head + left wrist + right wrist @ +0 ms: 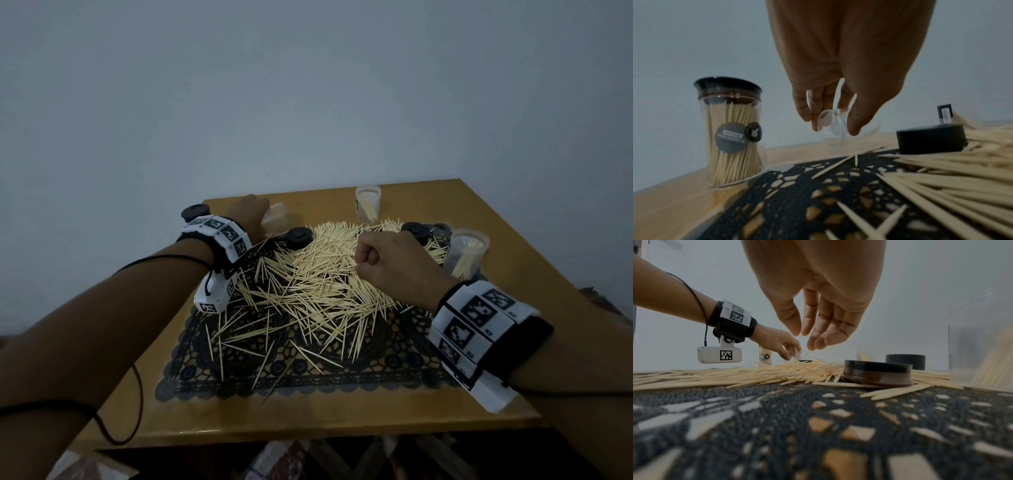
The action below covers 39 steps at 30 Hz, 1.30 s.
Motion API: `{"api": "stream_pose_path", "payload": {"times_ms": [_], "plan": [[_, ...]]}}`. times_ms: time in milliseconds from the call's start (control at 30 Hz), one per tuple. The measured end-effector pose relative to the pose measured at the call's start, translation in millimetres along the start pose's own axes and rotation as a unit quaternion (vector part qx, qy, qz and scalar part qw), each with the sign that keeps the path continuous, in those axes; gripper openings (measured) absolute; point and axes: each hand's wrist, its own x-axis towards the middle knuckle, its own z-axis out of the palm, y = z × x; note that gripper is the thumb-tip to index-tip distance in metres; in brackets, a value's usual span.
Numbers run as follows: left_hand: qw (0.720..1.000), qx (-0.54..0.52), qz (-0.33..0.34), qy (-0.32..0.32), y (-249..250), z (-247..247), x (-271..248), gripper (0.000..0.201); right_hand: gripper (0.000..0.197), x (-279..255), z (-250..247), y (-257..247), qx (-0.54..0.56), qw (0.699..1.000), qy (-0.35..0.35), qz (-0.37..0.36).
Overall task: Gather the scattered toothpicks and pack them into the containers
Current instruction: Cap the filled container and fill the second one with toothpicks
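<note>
The left hand point(840, 91) grips an empty clear plastic jar point(835, 129) tipped on its side, mouth towards the heap of pale wooden toothpicks point(329, 274) lying flat at every angle under the right hand point(394, 265), whose loosely curled fingers point(824, 331) hold nothing.
</note>
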Motion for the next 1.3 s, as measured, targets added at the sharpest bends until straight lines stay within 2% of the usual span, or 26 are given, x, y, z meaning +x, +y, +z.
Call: {"api": "stream_pose_path", "payload": {"times_ms": [100,167,267,400,467,567,633,733,833,967,1067,1133,1233,1300], "plan": [[0.995,-0.074,-0.036,0.053,0,-6,-8,0.048,0.005,0,-1,1,0.006,1.0,0.004,0.005],[0.984,-0.15,-0.034,0.085,3,-14,-18,0.054,0.008,-1,-2,-2,0.039,0.999,0.022,0.003],[0.96,-0.255,0.004,0.116,17,-28,-44,0.042,0.021,-2,-4,-8,0.105,0.992,0.063,-0.01],[0.907,-0.411,0.062,0.075,52,-47,-89,0.038,0.041,-6,-9,-18,0.129,0.988,0.077,-0.025],[0.887,-0.449,0.101,0.048,70,-53,-105,0.036,0.049,-8,-11,-23,0.15,0.986,0.07,-0.031],[0.87,-0.472,0.141,0.037,91,-53,-118,0.031,0.04,-11,-12,-27,0.206,0.974,0.067,-0.057],[0.855,-0.494,0.153,0.038,101,-49,-122,0.035,0.035,-12,-12,-27,0.226,0.969,0.072,-0.066],[0.862,-0.482,0.144,0.05,104,-44,-126,0.034,0.027,-11,-11,-26,0.214,0.971,0.087,-0.06],[0.892,-0.434,0.118,0.043,93,-41,-132,0.034,0.03,-9,-9,-21,0.154,0.984,0.073,-0.054],[0.911,-0.405,0.08,0.011,50,-39,-152,0.032,0.047,-6,-6,-11,0.058,0.998,0.016,-0.016],[0.946,-0.32,0.039,-0.021,5,-26,-171,0.037,0.048,-4,-5,-6,0.034,0.999,0.017,0.004],[0.962,-0.262,0.0,-0.08,-19,-9,-181,0.047,0.048,-3,-4,-5,0.028,0.999,0.015,0.009],[0.963,-0.206,-0.042,-0.171,-38,19,-190,0.086,0.046,-2,-4,-5,0.021,1.0,0.01,0.015],[0.961,-0.157,-0.069,-0.216,-32,29,-193,0.094,0.046,-2,-4,-5,0.021,1.0,0.005,0.017]]}}
